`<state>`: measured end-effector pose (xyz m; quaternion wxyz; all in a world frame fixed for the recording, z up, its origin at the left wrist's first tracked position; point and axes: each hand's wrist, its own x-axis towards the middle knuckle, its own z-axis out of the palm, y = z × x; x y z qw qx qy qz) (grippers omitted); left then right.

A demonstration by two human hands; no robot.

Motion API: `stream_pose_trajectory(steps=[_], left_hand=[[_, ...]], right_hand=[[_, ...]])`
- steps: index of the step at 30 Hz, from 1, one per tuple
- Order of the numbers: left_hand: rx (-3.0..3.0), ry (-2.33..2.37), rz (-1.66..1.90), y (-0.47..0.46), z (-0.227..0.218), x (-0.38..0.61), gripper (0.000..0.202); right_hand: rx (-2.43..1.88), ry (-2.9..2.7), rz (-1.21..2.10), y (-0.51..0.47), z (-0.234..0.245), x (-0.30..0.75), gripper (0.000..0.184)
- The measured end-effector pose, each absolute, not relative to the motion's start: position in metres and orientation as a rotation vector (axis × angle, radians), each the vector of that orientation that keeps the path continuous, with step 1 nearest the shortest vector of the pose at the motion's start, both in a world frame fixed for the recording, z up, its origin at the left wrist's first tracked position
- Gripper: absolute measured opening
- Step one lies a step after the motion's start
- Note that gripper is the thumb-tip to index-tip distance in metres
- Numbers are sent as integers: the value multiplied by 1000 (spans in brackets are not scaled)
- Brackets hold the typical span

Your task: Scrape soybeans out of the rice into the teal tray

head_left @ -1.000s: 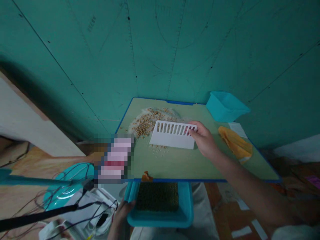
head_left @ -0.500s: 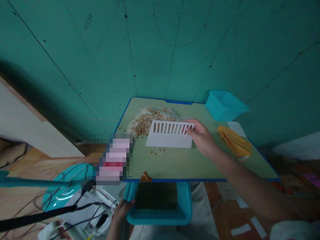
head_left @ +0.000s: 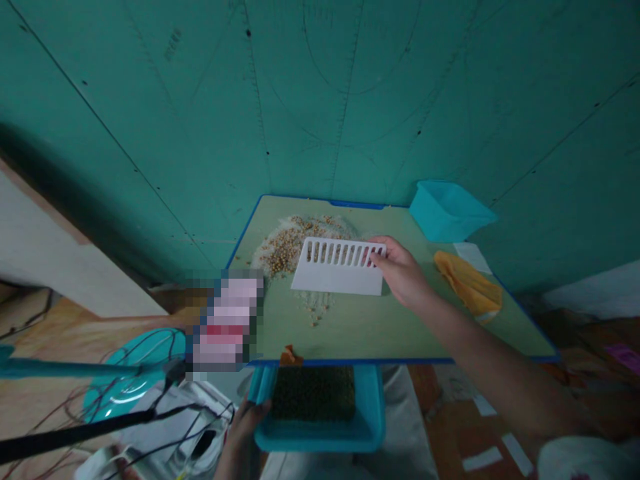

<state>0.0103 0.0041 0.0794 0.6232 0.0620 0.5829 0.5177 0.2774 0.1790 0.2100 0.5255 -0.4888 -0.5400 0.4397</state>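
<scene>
My right hand (head_left: 403, 273) is closed on the right end of a white slotted plastic scraper (head_left: 337, 267), which stands on edge on a pale green board (head_left: 350, 327) with a blue rim. Behind the scraper lies a heap of small tan seeds (head_left: 290, 241); a few loose seeds (head_left: 315, 308) trail in front of it. My left hand (head_left: 247, 420) grips the left rim of a teal tray (head_left: 320, 433) held just under the board's near edge. The tray holds a dark green mass of seeds (head_left: 314, 393).
A teal tub (head_left: 450, 210) stands at the board's back right, with a crumpled yellow cloth (head_left: 467, 283) in front of it. A small orange scrap (head_left: 289, 355) lies at the near edge. A blurred pink pack (head_left: 227, 320), a teal fan and wires sit at lower left.
My right hand slid the scraper a little to the left and slightly back, leaving a small trail of seeds in front of it. The left hand and tray stayed put.
</scene>
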Motion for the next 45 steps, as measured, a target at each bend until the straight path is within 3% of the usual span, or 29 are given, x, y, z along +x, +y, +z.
stream_pose_trajectory(steps=[4, 10, 21, 45], left_hand=[[151, 1385, 1175, 4, 76, 11, 18], [141, 1326, 1224, 7, 97, 19, 31], [157, 1180, 1158, 7, 125, 23, 21], [327, 1124, 1116, 7, 95, 30, 30]], right_hand=[[-1131, -1237, 1061, 186, 208, 282, 24], [-1161, -1213, 1119, 180, 207, 280, 25], [-1139, -1159, 1171, 176, 206, 280, 27], [-1154, -1085, 1323, 149, 210, 286, 25]])
